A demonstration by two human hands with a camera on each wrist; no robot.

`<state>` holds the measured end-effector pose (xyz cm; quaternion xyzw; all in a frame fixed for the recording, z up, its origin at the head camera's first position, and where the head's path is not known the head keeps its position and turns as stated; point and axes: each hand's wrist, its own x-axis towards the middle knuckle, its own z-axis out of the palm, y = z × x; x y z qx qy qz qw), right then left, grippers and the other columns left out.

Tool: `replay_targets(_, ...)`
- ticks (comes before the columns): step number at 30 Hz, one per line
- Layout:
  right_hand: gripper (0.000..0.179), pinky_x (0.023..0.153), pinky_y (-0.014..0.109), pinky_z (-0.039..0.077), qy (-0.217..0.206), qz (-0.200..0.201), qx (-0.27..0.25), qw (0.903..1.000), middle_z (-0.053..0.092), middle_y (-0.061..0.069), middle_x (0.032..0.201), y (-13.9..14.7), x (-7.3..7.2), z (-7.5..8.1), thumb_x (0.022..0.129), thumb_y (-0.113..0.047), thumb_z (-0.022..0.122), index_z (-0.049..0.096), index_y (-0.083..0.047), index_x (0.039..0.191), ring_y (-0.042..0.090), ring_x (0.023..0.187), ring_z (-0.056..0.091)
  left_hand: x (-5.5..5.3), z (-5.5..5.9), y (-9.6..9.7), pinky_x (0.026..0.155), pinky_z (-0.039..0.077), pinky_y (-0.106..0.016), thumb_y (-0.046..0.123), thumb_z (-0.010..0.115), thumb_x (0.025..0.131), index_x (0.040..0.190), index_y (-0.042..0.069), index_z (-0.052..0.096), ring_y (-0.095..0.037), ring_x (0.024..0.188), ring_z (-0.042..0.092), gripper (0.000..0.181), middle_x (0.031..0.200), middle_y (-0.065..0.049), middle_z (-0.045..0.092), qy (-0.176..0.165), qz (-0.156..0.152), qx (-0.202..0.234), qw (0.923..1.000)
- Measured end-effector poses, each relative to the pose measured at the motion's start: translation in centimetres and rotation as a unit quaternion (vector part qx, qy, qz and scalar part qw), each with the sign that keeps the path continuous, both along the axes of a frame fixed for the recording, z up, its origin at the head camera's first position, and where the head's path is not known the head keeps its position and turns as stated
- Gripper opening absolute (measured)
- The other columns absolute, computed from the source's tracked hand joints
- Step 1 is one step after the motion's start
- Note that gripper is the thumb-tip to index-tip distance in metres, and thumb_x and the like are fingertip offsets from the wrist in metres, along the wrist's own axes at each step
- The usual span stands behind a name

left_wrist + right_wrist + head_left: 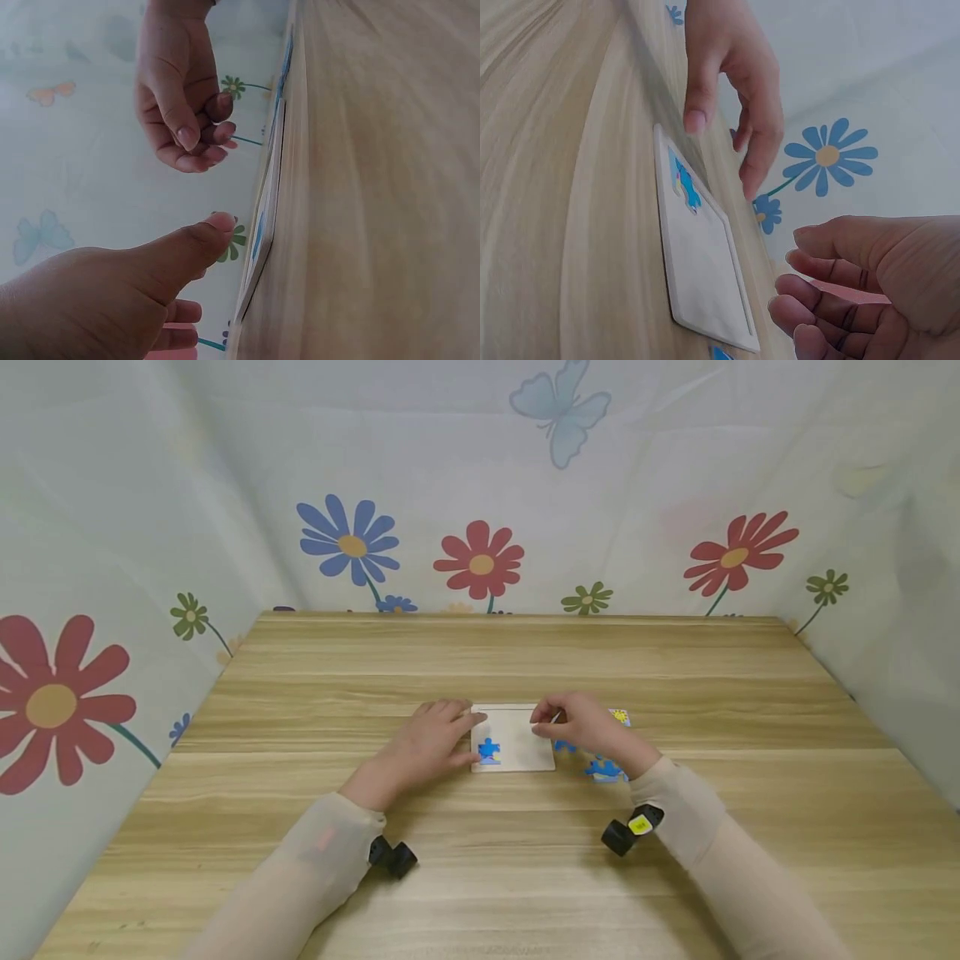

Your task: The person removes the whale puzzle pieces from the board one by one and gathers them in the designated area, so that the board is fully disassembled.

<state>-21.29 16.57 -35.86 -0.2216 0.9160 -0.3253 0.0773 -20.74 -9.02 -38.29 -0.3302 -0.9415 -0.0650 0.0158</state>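
A shallow white puzzle tray (517,739) lies on the table, with one blue jigsaw piece (489,750) in its near-left corner. My left hand (427,739) hovers at the tray's left edge with thumb and fingers spread apart, nothing between them. Over the right edge is my right hand (581,722), its fingers loosely bent; in the right wrist view these fingers (810,315) hold nothing. Loose puzzle pieces (604,768), blue with a bit of yellow, lie right of the tray, partly hidden under my right hand and wrist.
The wood-grain table (480,860) reaches back to a white cloth (637,485) printed with flowers and a butterfly. More of this cloth hangs at both sides. Each wrist carries a small black camera, one of them (618,837) beside the right sleeve.
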Motion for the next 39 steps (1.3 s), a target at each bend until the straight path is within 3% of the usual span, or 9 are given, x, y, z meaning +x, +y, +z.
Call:
replay_targets(10, 0.014, 0.065, 0.020, 0.045, 0.004, 0.027, -0.016, 0.9995, 0.068, 0.008, 0.088, -2.0, -0.6, -1.3, 0.087, -0.012, 0.068, 0.068, -0.003, 0.098, 0.012, 0.071, 0.055, -0.7, -0.9, -0.3, 0.113, 0.033, -0.050, 0.050, 0.062, 0.089, 0.139, 0.016, 0.051, -0.029, 0.136, 0.043, 0.062, 0.145, -0.011, 0.048, 0.003, -0.007, 0.021, 0.9998)
replay_targets(22, 0.016, 0.071, 0.023, 0.050, -0.006, 0.034, 0.018, 0.9992, 0.067, 0.005, 0.087, -4.5, -0.7, -2.3, 0.088, -0.013, 0.067, 0.068, -0.004, 0.102, 0.011, 0.076, 0.060, -1.0, -1.8, -0.7, 0.111, 0.035, -0.049, 0.051, 0.063, 0.088, 0.134, 0.012, 0.055, -0.028, 0.133, 0.047, 0.061, 0.141, -0.009, 0.052, -0.002, -0.015, 0.023, 0.9996)
replay_targets(39, 0.015, 0.072, 0.026, 0.049, 0.005, 0.018, 0.055, 0.9983, 0.070, 0.002, 0.085, -5.9, -0.4, -2.6, 0.085, -0.013, 0.069, 0.071, -0.007, 0.099, 0.010, 0.076, 0.060, -0.9, -1.8, -0.9, 0.111, 0.036, -0.048, 0.051, 0.061, 0.089, 0.134, 0.011, 0.055, -0.026, 0.136, 0.044, 0.061, 0.143, -0.009, 0.051, -0.019, -0.010, 0.020, 0.9996)
